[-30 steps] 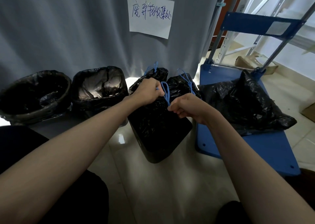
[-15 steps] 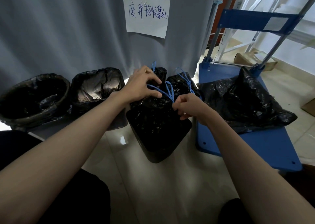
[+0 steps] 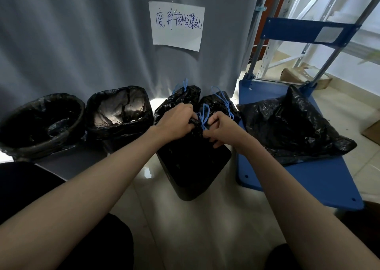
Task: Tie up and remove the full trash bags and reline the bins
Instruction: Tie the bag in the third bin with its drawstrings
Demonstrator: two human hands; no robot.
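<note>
Bins (image 3: 121,117), blue cart (image 3: 320,179) on floor (image 3: 205,228)

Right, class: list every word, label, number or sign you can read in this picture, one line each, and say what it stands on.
"废弃物收集处", handwritten in blue ink on the white paper sheet fixed to the grey curtain; the last character is scrawled and uncertain.
The pale label on the blue cart back panel: too blurred to tell whether it bears any text.
Nothing readable on the trash bags, bins or cardboard boxes.
</note>
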